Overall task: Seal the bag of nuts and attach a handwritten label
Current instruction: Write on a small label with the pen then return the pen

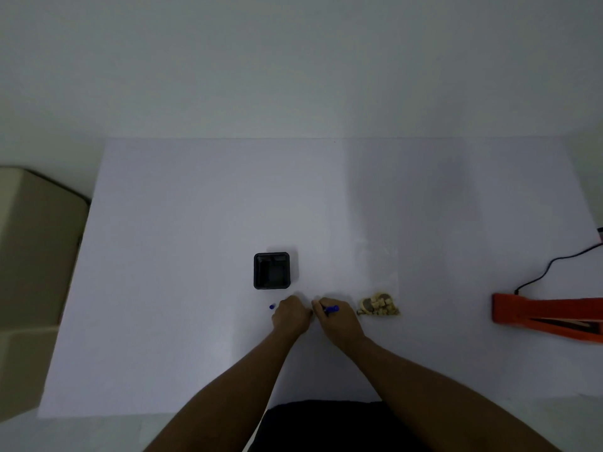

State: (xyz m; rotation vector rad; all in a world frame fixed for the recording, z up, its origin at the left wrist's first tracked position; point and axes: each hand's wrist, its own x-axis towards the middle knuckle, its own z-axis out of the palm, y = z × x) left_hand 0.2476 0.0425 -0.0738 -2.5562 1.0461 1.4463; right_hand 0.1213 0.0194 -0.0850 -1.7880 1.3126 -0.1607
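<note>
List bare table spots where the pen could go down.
Free: the stretch between the bag of nuts and the orange sealer; the table left of the black tray; the whole far half. Crowded: near centre, where the left hand, the right hand with the pen, the pen cap and tray sit close.

Plain black on the square tub (pixel 271 271). By the tub's near left corner, bright blue on a cap (pixel 272 306); the same blue on the pen (pixel 332 309), off its near right corner. Further right, tan and pale beige on the nuts (pixel 378 305), inside a clear bag (pixel 378 269). Far right of the tub, vivid orange on the sealer (pixel 548 316), black on its cord (pixel 554 262). Under the tub, unpatterned white, faintly lilac, on the table sheet (pixel 195 223). Far left, dull beige on a box (pixel 36 256).
</note>
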